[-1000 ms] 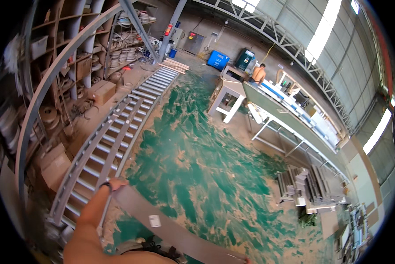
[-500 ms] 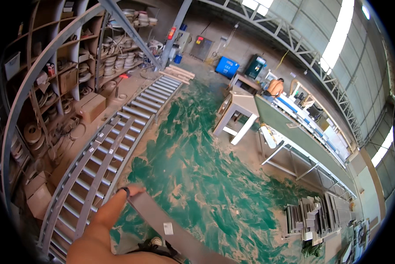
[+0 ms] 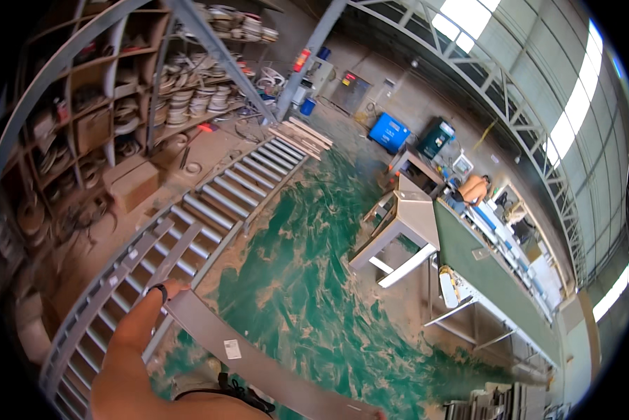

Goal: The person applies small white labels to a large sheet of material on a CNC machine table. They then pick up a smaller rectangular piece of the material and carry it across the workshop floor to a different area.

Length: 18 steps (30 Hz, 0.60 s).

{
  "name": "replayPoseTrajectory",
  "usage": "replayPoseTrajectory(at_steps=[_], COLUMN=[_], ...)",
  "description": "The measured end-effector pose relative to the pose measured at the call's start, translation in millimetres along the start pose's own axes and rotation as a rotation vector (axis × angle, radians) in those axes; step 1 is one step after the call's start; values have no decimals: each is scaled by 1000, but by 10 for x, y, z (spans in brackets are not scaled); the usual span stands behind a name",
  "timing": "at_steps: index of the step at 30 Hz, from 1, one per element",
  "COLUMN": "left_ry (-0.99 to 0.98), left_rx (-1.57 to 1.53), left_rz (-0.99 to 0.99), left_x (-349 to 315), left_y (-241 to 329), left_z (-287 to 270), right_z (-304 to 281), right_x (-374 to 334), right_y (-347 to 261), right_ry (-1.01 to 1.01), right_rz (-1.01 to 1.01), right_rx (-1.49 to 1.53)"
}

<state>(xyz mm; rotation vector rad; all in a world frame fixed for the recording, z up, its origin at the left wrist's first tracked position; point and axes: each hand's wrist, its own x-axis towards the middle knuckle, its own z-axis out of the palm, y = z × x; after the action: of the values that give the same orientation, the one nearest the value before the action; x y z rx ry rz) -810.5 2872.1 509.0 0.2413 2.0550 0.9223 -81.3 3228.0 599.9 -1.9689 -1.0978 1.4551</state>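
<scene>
A long brown-grey board (image 3: 258, 367) with a white label stretches from the conveyor's edge to the lower border of the picture. My left hand (image 3: 176, 287), with a dark band at the wrist, is closed on its upper left end. That end is beside the roller conveyor (image 3: 241, 189), at the height of two narrow boards lying there, a left board (image 3: 115, 280) and a right board (image 3: 178, 250). No clear view of my right hand is given; a tiny reddish patch at the board's lower end is too small to identify.
Shelves (image 3: 111, 70) with rolls of edging and a cardboard box (image 3: 132, 183) line the left. A table-like stand (image 3: 416, 217) and a long green-topped machine (image 3: 496, 273) stand right, where another person (image 3: 472, 190) bends over. Stacked panels (image 3: 500, 402) sit lower right. Dust streaks the green floor (image 3: 307, 280).
My left hand and the held board have moved left, nearer the conveyor and over its edge. The view has shifted, so the machine and stacked panels sit lower and further right.
</scene>
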Motion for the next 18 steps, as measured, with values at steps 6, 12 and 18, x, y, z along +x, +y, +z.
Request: replayPoseTrajectory(at_steps=[6, 12, 18], left_ry=[-59, -192, -125], left_rx=[-154, -63, -128], left_rz=[160, 44, 62], left_x=[1440, 3525, 4825], left_y=[2182, 3477, 4890], left_z=[83, 636, 203], right_z=[691, 1510, 2573], right_x=[649, 1846, 3459], right_y=[-1011, -2068, -3597], right_ry=[126, 222, 178], right_rz=[61, 110, 99], right_rx=[106, 183, 192])
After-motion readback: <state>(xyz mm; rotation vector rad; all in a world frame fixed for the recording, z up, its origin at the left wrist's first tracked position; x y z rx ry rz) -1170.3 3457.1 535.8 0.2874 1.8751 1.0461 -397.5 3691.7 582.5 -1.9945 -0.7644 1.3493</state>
